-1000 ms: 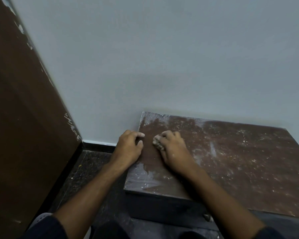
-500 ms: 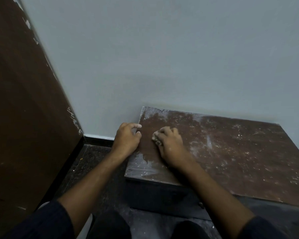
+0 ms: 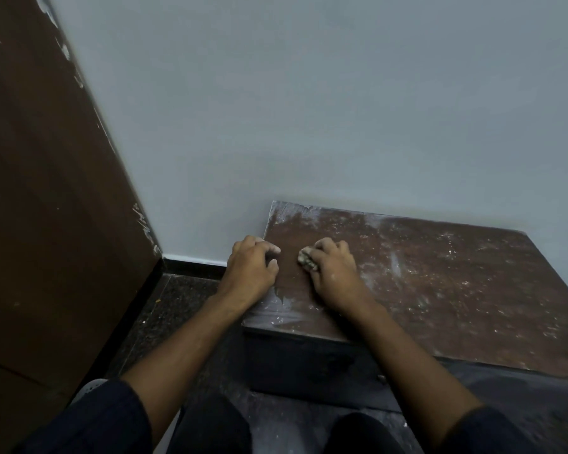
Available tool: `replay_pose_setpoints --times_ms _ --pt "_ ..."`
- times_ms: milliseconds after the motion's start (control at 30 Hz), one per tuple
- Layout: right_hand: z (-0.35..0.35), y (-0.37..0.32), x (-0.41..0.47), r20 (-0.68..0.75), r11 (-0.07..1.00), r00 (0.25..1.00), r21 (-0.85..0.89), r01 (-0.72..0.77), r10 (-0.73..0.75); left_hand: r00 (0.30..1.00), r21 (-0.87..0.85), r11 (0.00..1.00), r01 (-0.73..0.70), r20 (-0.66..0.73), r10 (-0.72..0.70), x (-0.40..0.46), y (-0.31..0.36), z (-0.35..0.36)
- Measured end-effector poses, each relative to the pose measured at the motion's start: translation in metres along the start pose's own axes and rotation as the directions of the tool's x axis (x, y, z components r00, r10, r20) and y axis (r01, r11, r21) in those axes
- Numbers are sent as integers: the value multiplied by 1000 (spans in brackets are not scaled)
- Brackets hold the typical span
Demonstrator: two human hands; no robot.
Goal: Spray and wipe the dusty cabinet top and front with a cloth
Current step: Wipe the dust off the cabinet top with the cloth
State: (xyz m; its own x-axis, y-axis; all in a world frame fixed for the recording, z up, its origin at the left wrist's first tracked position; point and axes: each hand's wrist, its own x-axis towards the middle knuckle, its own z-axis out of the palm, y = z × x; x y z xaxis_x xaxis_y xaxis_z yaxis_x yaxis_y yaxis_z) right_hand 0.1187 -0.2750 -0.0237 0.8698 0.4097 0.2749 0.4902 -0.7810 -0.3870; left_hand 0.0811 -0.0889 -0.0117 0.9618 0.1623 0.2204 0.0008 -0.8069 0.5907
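Observation:
A low brown cabinet (image 3: 440, 276) stands against the wall, its top streaked with white dust. The patch between my hands looks cleaner. My right hand (image 3: 333, 273) presses a small wadded pale cloth (image 3: 306, 259) onto the top near the left edge, fingers curled round it. My left hand (image 3: 251, 268) rests on the cabinet's left edge, fingers bent over the rim and touching the top. The dark cabinet front (image 3: 309, 362) is in shadow below. No spray bottle is in view.
A brown door or panel (image 3: 46, 208) rises at the left, its edge chipped white. The grey wall (image 3: 309, 109) is right behind the cabinet. Dark speckled floor (image 3: 177, 309) lies left of it. My knees in dark trousers fill the bottom of the view.
Both hands stay in nearly the same place on the left part of the cabinet top. The view has tilted slightly, so the cabinet sits a little higher in the frame.

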Motion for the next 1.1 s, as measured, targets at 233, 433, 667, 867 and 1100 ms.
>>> replay_pose_setpoints --times_ms 233,433,667,867,1100 --pt "-9 1 -18 52 994 993 19 106 -106 999 -36 999 -7 39 8 -1 6 -5" --pt "-10 2 -7 -13 999 999 -8 -40 40 997 -47 996 80 -6 -80 -4 9 -11" --pt "-24 20 -21 -12 999 999 14 -39 39 999 -23 1000 -5 35 6 -10 5 -3" --pt "-18 5 -66 83 984 981 39 174 -177 950 -29 966 -256 178 257 -12 21 8" --pt "-22 9 -76 -30 1000 1000 -1 -4 4 930 -12 953 -304 215 299 -23 32 16"
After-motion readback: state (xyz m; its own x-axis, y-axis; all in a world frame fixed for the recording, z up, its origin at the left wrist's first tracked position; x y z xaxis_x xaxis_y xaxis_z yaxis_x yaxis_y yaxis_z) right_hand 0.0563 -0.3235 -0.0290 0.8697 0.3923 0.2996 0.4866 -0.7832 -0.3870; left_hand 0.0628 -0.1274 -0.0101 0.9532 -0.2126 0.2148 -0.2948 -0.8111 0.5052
